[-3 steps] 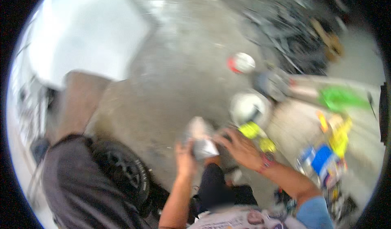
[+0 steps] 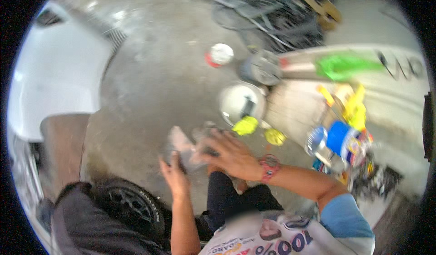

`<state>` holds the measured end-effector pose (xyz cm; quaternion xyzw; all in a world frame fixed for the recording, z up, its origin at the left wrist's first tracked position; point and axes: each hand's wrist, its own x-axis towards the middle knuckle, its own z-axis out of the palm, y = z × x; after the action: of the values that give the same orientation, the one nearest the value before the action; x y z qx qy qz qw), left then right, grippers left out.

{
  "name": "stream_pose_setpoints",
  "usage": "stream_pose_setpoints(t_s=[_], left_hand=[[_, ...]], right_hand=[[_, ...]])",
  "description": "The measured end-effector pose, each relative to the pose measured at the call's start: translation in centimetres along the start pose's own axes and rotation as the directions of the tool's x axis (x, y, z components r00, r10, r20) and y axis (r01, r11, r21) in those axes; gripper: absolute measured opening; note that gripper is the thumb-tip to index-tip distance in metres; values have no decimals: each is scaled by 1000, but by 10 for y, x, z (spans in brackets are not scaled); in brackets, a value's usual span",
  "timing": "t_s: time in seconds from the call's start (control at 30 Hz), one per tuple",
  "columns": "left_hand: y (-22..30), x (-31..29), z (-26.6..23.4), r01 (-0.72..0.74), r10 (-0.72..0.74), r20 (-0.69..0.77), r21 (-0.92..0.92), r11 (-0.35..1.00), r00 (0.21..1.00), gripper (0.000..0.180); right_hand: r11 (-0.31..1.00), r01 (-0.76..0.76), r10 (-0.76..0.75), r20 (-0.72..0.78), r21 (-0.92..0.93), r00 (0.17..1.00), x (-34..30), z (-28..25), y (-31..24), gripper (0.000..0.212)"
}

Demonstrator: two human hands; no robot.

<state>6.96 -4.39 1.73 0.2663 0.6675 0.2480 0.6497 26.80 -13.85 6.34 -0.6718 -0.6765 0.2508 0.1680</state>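
Observation:
A flat beige-and-grey piece (image 2: pixel 180 145), like a folded sheet, is held up in front of my body. My left hand (image 2: pixel 176 175) grips its lower left side, thumb toward the sheet. On its right, my right hand (image 2: pixel 231 154) reaches across with fingers bent, wearing a reddish wristwatch; motion smears the fingertips. A blurred grey patch (image 2: pixel 203 131) shows beside those fingers, and I cannot tell whether it belongs to the same sheet. Just beyond the right hand lies a crumpled yellow-green cloth (image 2: pixel 245 125).
A white bucket (image 2: pixel 236 103), a grey can (image 2: pixel 263 69) and a white-and-red tin (image 2: pixel 220 54) stand ahead. At right, a blue-labelled container (image 2: pixel 340 137) and a green bag (image 2: pixel 340 66) lie on a pale panel. A wheel (image 2: pixel 129 203) and dark cloth (image 2: pixel 91 223) are at lower left.
The view has swung right, so the surroundings sit farther left. My right hand has come in closer against the sheet, its fingers now over its right side.

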Motion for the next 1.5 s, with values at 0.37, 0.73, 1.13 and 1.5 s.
stream_pose_setpoints(t_s=[0.37, 0.73, 1.13, 1.5], left_hand=[[19, -104, 67, -339, 262, 233, 418, 842, 937, 81], [-21, -260, 123, -226, 240, 427, -85, 970, 872, 51], [-96, -425, 207, 81, -92, 782, 53, 995, 617, 48], [-106, -440, 196, 40, -17, 711, -16, 999, 703, 44]], right_hand=[[992, -127, 125, -205, 3, 971, -118, -50, -12, 41], [949, -54, 159, -322, 311, 933, -290, -137, -31, 62], [135, 351, 855, -288, 927, 431, -427, -194, 23, 40], [506, -576, 614, -737, 642, -282, -641, -117, 194, 38]])
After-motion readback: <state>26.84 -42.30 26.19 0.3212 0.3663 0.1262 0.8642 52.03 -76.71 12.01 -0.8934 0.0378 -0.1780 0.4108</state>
